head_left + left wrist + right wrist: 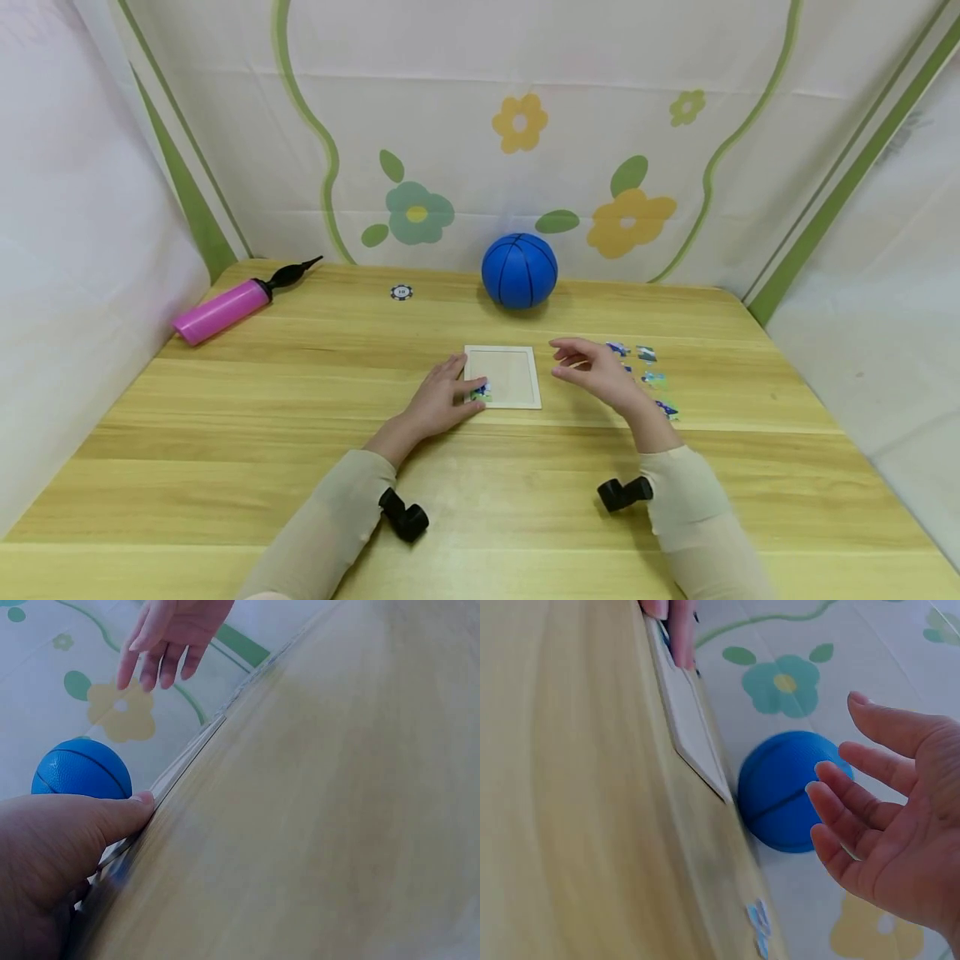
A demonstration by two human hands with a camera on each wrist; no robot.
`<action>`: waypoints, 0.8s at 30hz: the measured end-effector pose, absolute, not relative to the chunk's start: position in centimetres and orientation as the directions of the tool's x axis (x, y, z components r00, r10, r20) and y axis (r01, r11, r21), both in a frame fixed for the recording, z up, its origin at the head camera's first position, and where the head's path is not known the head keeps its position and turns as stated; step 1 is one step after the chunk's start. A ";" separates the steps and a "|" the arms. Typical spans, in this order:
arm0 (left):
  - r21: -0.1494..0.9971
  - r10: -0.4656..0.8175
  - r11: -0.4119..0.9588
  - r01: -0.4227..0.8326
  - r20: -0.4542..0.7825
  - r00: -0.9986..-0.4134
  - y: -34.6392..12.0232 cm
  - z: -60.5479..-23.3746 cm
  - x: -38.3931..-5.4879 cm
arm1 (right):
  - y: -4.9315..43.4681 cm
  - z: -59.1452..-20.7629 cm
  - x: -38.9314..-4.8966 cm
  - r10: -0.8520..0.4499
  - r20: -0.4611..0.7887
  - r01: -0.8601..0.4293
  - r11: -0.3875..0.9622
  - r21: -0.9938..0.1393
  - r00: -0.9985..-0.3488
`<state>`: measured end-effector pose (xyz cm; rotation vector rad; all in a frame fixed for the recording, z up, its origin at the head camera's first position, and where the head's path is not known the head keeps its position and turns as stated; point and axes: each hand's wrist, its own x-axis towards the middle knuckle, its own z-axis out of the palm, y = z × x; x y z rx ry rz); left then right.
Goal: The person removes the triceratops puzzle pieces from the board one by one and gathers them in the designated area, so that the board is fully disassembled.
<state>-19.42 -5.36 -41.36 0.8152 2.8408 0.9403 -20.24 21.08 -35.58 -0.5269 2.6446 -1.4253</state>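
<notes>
A square white-rimmed puzzle tray (510, 375) lies flat on the table in the head view. One colourful puzzle piece (482, 392) sits in its near left corner. My left hand (441, 398) rests over the tray's left side with fingers spread, a fingertip on that piece. To the right of the tray, my right hand (596, 375) hovers above the table, holding nothing. Its fingers are loosely bent and apart, as the right wrist view of the hand (907, 817) also shows. Several loose puzzle pieces (654, 380) lie beyond it, partly hidden by the hand and wrist.
A blue ball (519, 271) stands behind the tray, near the patterned curtain (465, 142). Toward the back left lie a pink hand pump (225, 311) with a black nozzle and a round chip (401, 292). The wooden table (480, 492) extends toward me.
</notes>
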 end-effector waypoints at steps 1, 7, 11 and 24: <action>0.568 0.494 0.676 0.469 0.123 -0.861 -5.4 -41.4 -19.4 | 20.6 -35.8 -20.4 -0.344 0.079 -0.253 0.495 -0.831 -0.936; 0.554 0.491 0.693 0.462 0.107 -0.865 -5.3 -41.4 -19.5 | 18.2 -37.2 -20.8 -0.383 0.052 -0.234 0.446 -0.864 -0.922; 0.551 0.485 0.700 0.454 0.099 -0.869 -5.3 -41.5 -19.5 | 16.8 -38.0 -20.8 -0.416 0.044 -0.230 0.410 -0.883 -0.908; 0.531 0.498 0.700 0.478 0.118 -0.859 -5.4 -41.4 -19.5 | 14.6 -40.2 -20.3 -0.406 0.108 -0.299 0.444 -0.844 -0.907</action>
